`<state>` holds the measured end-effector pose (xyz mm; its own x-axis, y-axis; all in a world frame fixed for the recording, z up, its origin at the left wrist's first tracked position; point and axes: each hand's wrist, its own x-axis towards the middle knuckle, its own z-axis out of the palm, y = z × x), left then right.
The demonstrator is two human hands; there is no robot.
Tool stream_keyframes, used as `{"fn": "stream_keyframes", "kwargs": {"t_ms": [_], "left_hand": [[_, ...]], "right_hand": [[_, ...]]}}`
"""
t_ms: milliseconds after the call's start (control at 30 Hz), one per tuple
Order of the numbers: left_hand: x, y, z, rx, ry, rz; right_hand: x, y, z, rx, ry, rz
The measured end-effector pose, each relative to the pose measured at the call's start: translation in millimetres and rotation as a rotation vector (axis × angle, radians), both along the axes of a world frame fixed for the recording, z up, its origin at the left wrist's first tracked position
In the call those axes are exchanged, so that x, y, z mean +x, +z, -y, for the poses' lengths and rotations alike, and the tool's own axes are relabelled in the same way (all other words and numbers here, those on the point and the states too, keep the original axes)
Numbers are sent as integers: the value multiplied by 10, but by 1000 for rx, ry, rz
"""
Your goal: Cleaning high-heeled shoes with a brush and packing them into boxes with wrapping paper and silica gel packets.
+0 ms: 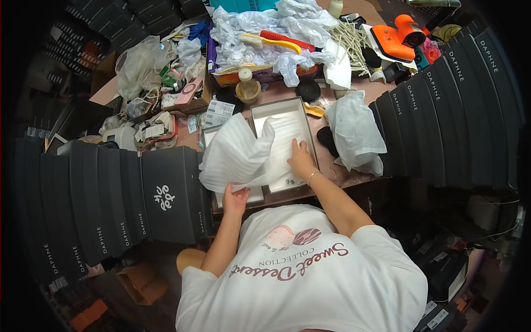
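A shoe box (pixel 310 130) with a white inside lies on the table in front of me, and a second shallow box part (pixel 255 196) is beside it on the left. A crumpled white foam sheet (pixel 235 152) rises over both. My left hand (pixel 236 200) pinches the lower edge of this sheet. Inside the box, my right hand (pixel 301 160) rests with fingers apart on white foam lining. A small packet (pixel 290 182), too small to make out, lies near the box's front end.
Dark shoe boxes stand in rows at the left (pixel 172 191) and right (pixel 448 119). Behind are a jar (pixel 248 88), a yellow brush (pixel 271 42), crumpled paper, an orange tool (pixel 394 41) and thin white sticks (pixel 349 47). White paper (pixel 357 130) is right of the box.
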<state>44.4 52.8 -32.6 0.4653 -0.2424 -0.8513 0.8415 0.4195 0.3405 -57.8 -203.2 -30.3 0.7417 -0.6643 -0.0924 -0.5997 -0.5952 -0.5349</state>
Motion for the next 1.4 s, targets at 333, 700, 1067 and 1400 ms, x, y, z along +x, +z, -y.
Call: {"fn": "stream_keyframes", "kwargs": {"t_ms": [333, 700, 1067, 1400], "left_hand": [[-30, 1847, -150, 322, -1307, 764], [649, 533, 2, 518, -1041, 907], [15, 348, 30, -191, -583, 292], [509, 1055, 481, -115, -699, 416]], "right_hand": [[211, 1091, 328, -183, 345, 66], [-506, 1686, 1304, -359, 53, 207], [-328, 1457, 1636, -496, 46, -89], [251, 492, 195, 198, 570, -89]]}}
